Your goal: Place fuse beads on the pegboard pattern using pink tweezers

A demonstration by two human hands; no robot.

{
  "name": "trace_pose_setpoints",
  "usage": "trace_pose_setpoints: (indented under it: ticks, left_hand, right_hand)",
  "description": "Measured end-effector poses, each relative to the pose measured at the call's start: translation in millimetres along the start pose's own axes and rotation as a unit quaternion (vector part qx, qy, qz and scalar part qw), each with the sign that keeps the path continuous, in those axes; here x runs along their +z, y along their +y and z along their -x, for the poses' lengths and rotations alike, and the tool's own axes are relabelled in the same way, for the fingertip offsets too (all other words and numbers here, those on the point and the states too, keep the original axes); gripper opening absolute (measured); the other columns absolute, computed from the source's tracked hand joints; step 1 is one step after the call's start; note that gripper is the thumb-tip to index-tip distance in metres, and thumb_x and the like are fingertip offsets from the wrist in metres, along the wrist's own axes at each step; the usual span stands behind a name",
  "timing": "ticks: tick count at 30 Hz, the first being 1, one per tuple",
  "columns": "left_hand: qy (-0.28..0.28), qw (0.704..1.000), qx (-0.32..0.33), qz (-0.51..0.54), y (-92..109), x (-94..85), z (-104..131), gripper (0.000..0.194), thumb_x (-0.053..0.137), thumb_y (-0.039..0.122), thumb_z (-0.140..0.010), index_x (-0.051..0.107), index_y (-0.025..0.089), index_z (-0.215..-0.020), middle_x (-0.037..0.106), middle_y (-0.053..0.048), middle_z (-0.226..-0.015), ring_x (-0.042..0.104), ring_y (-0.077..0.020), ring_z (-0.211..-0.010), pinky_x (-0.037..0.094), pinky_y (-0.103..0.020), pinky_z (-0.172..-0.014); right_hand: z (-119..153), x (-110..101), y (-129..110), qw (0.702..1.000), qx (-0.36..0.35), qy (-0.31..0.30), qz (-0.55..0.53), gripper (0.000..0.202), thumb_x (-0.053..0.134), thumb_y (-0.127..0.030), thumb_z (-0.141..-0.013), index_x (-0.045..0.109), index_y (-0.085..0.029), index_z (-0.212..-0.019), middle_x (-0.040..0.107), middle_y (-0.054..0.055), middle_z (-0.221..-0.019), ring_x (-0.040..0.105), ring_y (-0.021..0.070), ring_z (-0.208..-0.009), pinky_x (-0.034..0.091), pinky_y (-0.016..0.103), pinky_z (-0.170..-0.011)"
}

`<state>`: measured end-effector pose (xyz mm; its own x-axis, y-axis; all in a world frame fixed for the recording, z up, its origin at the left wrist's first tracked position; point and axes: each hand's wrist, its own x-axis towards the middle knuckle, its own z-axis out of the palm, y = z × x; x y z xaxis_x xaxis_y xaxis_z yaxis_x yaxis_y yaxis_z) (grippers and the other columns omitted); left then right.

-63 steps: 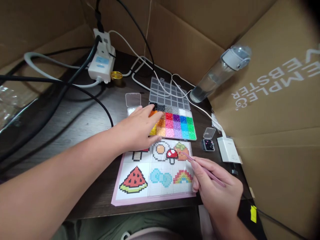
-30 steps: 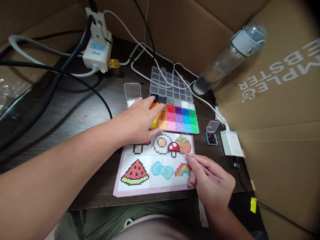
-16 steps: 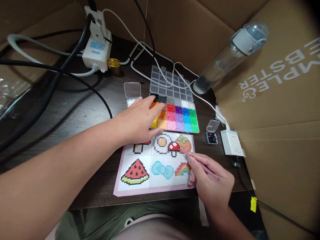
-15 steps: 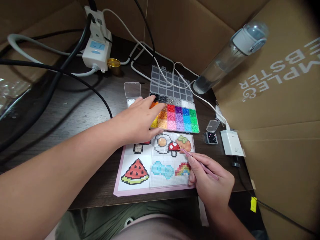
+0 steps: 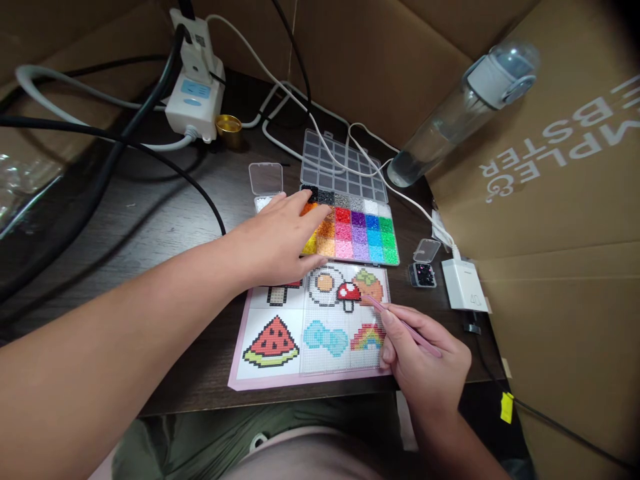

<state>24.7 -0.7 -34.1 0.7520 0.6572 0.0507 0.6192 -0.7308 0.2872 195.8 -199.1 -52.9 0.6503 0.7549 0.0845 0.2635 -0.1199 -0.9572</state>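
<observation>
My left hand (image 5: 277, 233) lies with fingers spread over the left side of an open bead box (image 5: 399, 257), whose compartments hold beads sorted by colour. In my right hand (image 5: 427, 353) is a pair of pink tweezers (image 5: 407, 329), its tip just right of a small red, white and black bead mushroom (image 5: 349, 295). The mushroom sits on a clear pegboard (image 5: 325, 368) laid over a pattern sheet (image 5: 245, 382). The sheet shows a watermelon slice (image 5: 273, 343), a fried egg, a blue bow, a rainbow and an orange fruit. My left forearm covers part of its upper left.
A small lidded box of black beads (image 5: 423, 275) stands right, beside a white charger (image 5: 463, 285). Behind are a leaning water bottle (image 5: 440, 127), a gold cup (image 5: 229, 130) and a power strip (image 5: 194, 100) with cables. Cardboard walls (image 5: 560, 300) enclose the table.
The tweezers and my right hand have shifted slightly right, their tip a little away from the mushroom. My left hand stays in place over the bead box.
</observation>
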Motion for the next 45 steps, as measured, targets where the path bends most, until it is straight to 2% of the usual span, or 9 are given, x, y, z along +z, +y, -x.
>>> trace_pose_setpoints:
  ticks: [9, 21, 25, 28, 31, 34, 36, 40, 45]
  left_hand:
    - [0.001, 1.000, 0.005, 0.004, 0.6, 0.2, 0.3, 0.075, 0.059, 0.052, -0.087, 0.038, 0.018, -0.150, 0.036, -0.021, -0.153, 0.043, -0.0417, -0.135, 0.037, -0.054, -0.111]
    - [-0.001, 1.000, 0.006, -0.006, 0.9, -1.0, 0.1, 0.074, 0.059, 0.053, -0.087, 0.039, 0.017, -0.149, 0.038, -0.021, -0.150, 0.046, -0.0408, -0.132, 0.039, -0.052, -0.109]
    - [0.005, 1.000, 0.013, 0.003, 0.0, -1.0, 1.0, 0.072, 0.059, 0.051, -0.088, 0.041, 0.016, -0.147, 0.039, -0.022, -0.149, 0.045, -0.0421, -0.133, 0.037, -0.053, -0.111]
    - [-0.001, 1.000, 0.009, 0.006, -0.4, -1.7, 2.4, 0.074, 0.058, 0.052, -0.089, 0.038, 0.016, -0.150, 0.036, -0.023, -0.152, 0.042, -0.0429, -0.137, 0.032, -0.056, -0.114]
    - [-0.001, 1.000, 0.001, 0.007, -1.1, -2.1, 4.0, 0.073, 0.058, 0.051, -0.089, 0.039, 0.016, -0.150, 0.036, -0.024, -0.153, 0.040, -0.0434, -0.139, 0.035, -0.055, -0.113]
    - [-0.002, 1.000, -0.004, 0.010, -2.0, -1.3, 5.3, 0.075, 0.059, 0.052, -0.088, 0.038, 0.016, -0.151, 0.034, -0.026, -0.155, 0.038, -0.0427, -0.142, 0.033, -0.055, -0.115]
    - [0.000, 1.000, -0.008, 0.010, -2.3, -0.6, 5.7, 0.077, 0.059, 0.053, -0.088, 0.037, 0.016, -0.152, 0.032, -0.026, -0.157, 0.036, -0.0424, -0.144, 0.029, -0.056, -0.117]
    - [0.003, 1.000, -0.011, 0.013, -2.0, -0.3, 5.6, 0.075, 0.060, 0.051, -0.088, 0.038, 0.015, -0.151, 0.034, -0.027, -0.156, 0.036, -0.0412, -0.145, 0.027, -0.055, -0.119]
    - [0.006, 1.000, -0.013, 0.012, -1.7, -0.1, 6.1, 0.076, 0.062, 0.050, -0.088, 0.038, 0.016, -0.151, 0.033, -0.027, -0.157, 0.036, -0.0412, -0.145, 0.028, -0.056, -0.118]
  right_hand:
    - [-0.4, -1.2, 1.1, 0.999, -0.024, -0.028, 0.002, 0.011, 0.077, -0.021, -0.082, 0.081, -0.018, -0.092, 0.061, -0.002, -0.051, 0.051, 0.0091, -0.034, 0.044, 0.024, -0.032]
    - [0.5, -0.6, 0.8, 1.000, -0.011, -0.016, -0.012, 0.011, 0.078, -0.022, -0.082, 0.081, -0.018, -0.091, 0.066, -0.001, -0.057, 0.050, 0.0077, -0.034, 0.043, 0.023, -0.031]
    - [0.2, -2.1, -2.7, 1.000, -0.004, -0.020, -0.023, 0.010, 0.078, -0.022, -0.083, 0.081, -0.019, -0.091, 0.060, -0.003, -0.049, 0.050, 0.0083, -0.034, 0.042, 0.021, -0.031]
    - [-9.3, -4.5, -10.5, 0.999, -0.033, 0.000, -0.020, 0.012, 0.079, -0.020, -0.082, 0.081, -0.019, -0.093, 0.059, -0.003, -0.047, 0.050, 0.0086, -0.035, 0.042, 0.022, -0.032]
    - [-29.9, -3.8, -24.1, 0.994, -0.096, 0.040, -0.019, 0.014, 0.080, -0.019, -0.080, 0.081, -0.020, -0.094, 0.065, -0.001, -0.053, 0.051, 0.0081, -0.036, 0.042, 0.022, -0.034]
    - [-54.3, 3.7, -39.9, 0.987, -0.152, 0.049, -0.012, 0.013, 0.081, -0.019, -0.079, 0.081, -0.020, -0.091, 0.068, 0.000, -0.059, 0.053, 0.0082, -0.038, 0.044, 0.022, -0.035]
    - [-68.3, 12.5, -47.6, 0.986, -0.163, 0.030, -0.007, 0.011, 0.081, -0.021, -0.078, 0.081, -0.020, -0.089, 0.070, 0.001, -0.062, 0.055, 0.0085, -0.040, 0.047, 0.022, -0.037]
    - [-86.4, 35.0, -49.1, 0.992, -0.123, -0.016, -0.006, 0.015, 0.082, -0.028, -0.074, 0.081, -0.016, -0.083, 0.071, 0.003, -0.064, 0.056, 0.0089, -0.039, 0.049, 0.022, -0.036]
    - [-94.0, 57.5, -35.1, 0.997, -0.069, -0.032, -0.028, 0.023, 0.080, -0.034, -0.074, 0.079, -0.015, -0.086, 0.062, -0.001, -0.049, 0.054, 0.0099, -0.037, 0.048, 0.021, -0.036]
